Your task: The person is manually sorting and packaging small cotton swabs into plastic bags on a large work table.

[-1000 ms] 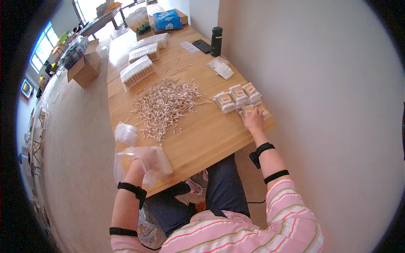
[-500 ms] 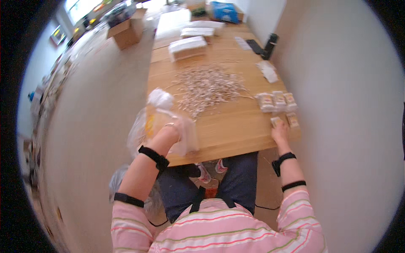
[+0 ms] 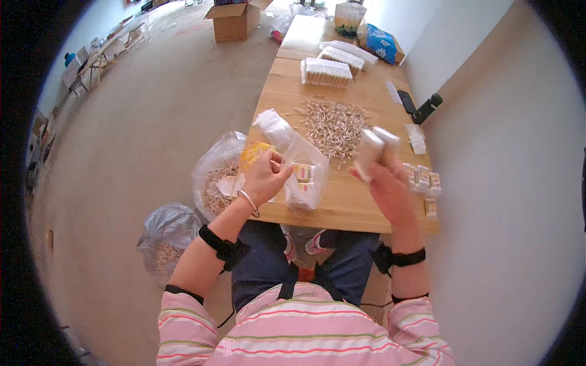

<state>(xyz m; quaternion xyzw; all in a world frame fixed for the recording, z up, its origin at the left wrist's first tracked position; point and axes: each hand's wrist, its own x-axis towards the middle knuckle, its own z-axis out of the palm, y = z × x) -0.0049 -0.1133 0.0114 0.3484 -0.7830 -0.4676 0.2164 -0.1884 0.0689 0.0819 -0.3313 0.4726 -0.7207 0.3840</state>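
Observation:
My right hand [image 3: 390, 189] is raised over the table's right side, closed around small white packs [image 3: 370, 149], probably of cotton swabs and blurred by motion. At the left, my left hand [image 3: 268, 177] pinches the edge of a clear plastic bag [image 3: 311, 198]. Small packs with yellow-and-red labels [image 3: 303, 172] show inside that bag. Beyond both hands lies a loose heap of cotton swabs [image 3: 334, 129]. More small packs [image 3: 422, 177] stand in a cluster by the right edge, near my right wrist.
A stack of clear empty-looking sleeves [image 3: 273, 127] lies left of the heap. Large clear bags of swabs [image 3: 221, 189] hang at the left edge and sit on the floor [image 3: 165, 256]. Farther back are white pack rows [image 3: 326, 72], a black bottle [image 3: 427, 108], a phone [image 3: 406, 101] and a carton [image 3: 235, 23].
My right hand has lifted packs from the cluster at the right edge and brought them up and inward. My left hand has come out of the bag to its edge. The view has shifted.

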